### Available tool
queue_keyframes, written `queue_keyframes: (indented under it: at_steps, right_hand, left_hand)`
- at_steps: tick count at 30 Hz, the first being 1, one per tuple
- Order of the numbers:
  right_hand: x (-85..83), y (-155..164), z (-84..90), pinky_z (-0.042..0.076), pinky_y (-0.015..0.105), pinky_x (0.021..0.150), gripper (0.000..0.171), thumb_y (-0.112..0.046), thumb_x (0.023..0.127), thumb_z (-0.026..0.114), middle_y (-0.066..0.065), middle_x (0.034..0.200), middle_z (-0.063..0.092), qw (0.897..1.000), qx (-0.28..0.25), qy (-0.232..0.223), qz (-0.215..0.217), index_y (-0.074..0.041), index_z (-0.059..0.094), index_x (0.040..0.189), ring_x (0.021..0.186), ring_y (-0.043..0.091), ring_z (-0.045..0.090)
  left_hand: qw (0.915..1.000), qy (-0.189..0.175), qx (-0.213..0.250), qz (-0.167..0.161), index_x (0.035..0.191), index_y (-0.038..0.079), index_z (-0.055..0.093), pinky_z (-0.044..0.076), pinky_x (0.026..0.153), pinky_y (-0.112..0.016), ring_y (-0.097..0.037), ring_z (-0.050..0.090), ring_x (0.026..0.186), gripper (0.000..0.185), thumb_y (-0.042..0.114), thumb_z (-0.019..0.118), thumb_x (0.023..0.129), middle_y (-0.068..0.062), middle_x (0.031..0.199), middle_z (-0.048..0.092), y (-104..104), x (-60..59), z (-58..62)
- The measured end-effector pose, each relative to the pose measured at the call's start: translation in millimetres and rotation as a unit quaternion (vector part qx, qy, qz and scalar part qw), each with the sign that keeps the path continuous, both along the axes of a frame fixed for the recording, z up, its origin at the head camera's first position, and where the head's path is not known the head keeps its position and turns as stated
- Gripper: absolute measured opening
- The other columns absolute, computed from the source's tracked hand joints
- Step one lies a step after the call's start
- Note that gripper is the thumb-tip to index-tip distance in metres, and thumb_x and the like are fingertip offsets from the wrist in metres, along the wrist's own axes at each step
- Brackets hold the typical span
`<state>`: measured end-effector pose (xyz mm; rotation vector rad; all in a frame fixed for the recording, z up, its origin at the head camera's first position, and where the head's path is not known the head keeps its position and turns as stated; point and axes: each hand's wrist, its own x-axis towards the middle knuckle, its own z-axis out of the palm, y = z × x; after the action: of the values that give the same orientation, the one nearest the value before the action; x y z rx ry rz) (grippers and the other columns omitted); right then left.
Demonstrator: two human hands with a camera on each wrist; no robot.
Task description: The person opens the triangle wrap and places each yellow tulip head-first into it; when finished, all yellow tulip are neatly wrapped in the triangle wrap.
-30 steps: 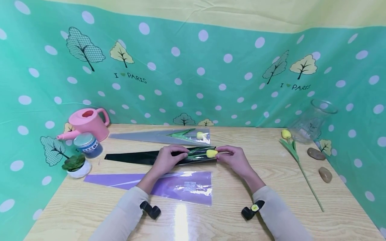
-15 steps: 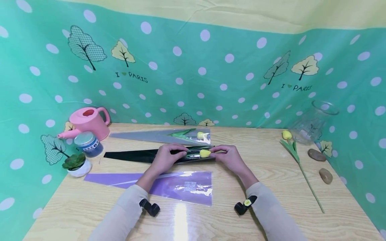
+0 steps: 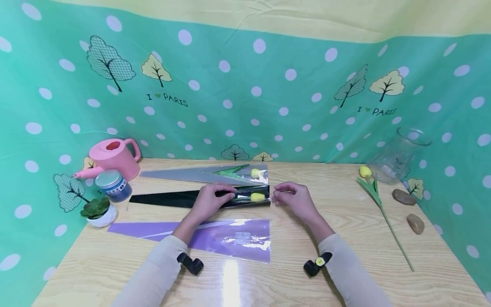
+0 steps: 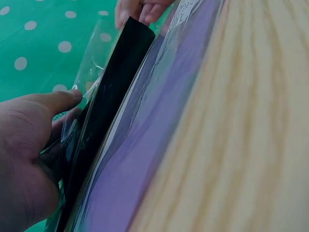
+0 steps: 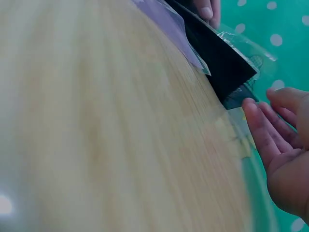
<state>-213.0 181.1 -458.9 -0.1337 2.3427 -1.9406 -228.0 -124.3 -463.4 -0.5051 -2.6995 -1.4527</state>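
Head view: your left hand (image 3: pixel 209 200) pinches the black sleeve (image 3: pixel 180 199) lying left-to-right on the table (image 3: pixel 345 256), yellow tulip (image 3: pixel 257 197) inside near its wide right end; your right hand (image 3: pixel 295 200) hangs just beside that mouth. Left wrist view: fingers (image 4: pixel 53 104) clamp the film. Right wrist view: fingers (image 5: pixel 260 128) loose, apart from the sleeve.

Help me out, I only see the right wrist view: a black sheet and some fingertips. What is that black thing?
Observer: It is a black sleeve for flowers, lying on the table, with a yellow tulip inside its wide end.
Visitor: Whose fingers are those at the top of my picture?
Observer: The person's left hand; its grip is round the sleeve's middle, thumb on the clear front.
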Motion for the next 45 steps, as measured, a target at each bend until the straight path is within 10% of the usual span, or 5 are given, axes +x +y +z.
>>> queue_keyframes:
  at_steps: [11, 25, 34, 45]
  right_hand:
    - [55.4, 1, 3.5, 0.060, 0.022, 0.079, 0.024, -0.017, 0.090, 0.079, 0.009, 0.103, 0.075, 0.989, 0.119, 0.039, 0.080, -0.007, 0.075, 0.112, 0.090, 0.017, 0.068]
    - [76.4, -11, -9.4, 0.050, 0.027, 0.090, 0.027, -0.033, 0.080, 0.089, -0.017, 0.102, 0.066, 0.945, 0.271, 0.136, 0.124, -0.026, 0.081, 0.105, 0.101, 0.008, 0.058]
    - [74.1, -11, -11.5, 0.049, 0.022, 0.081, 0.017, -0.022, 0.084, 0.085, -0.015, 0.096, 0.067, 0.948, 0.266, 0.143, 0.101, -0.021, 0.082, 0.101, 0.094, 0.006, 0.058]
    - [72.3, -9, -15.0, 0.052, 0.022, 0.079, 0.013, -0.011, 0.085, 0.084, -0.014, 0.091, 0.068, 0.949, 0.246, 0.175, 0.086, -0.022, 0.083, 0.091, 0.090, 0.006, 0.060]
  left_hand:
    - [0.9998, -0.013, 0.013, 0.008, 0.116, 0.018, 0.080, 0.048, 0.114, -0.049, -0.026, 0.065, 0.127, 0.023, 0.023, 0.078, 0.093, -0.001, 0.125, 0.074, 0, 6.8, 11.1]
    - [0.9975, -0.005, 0.020, -0.068, 0.112, 0.020, 0.080, 0.047, 0.115, -0.050, -0.018, 0.067, 0.123, 0.023, 0.020, 0.081, 0.090, 0.008, 0.120, 0.076, -7, 57.9, 13.7]
    - [0.9937, -0.071, 0.023, -0.084, 0.111, 0.026, 0.080, 0.049, 0.112, -0.034, -0.013, 0.066, 0.123, 0.022, 0.026, 0.082, 0.089, 0.015, 0.118, 0.075, -2, 73.5, -1.7]
    - [0.9956, -0.039, 0.016, -0.084, 0.109, 0.023, 0.081, 0.054, 0.107, -0.032, -0.016, 0.070, 0.117, 0.022, 0.023, 0.083, 0.087, 0.009, 0.117, 0.076, 7, 76.4, -8.2]
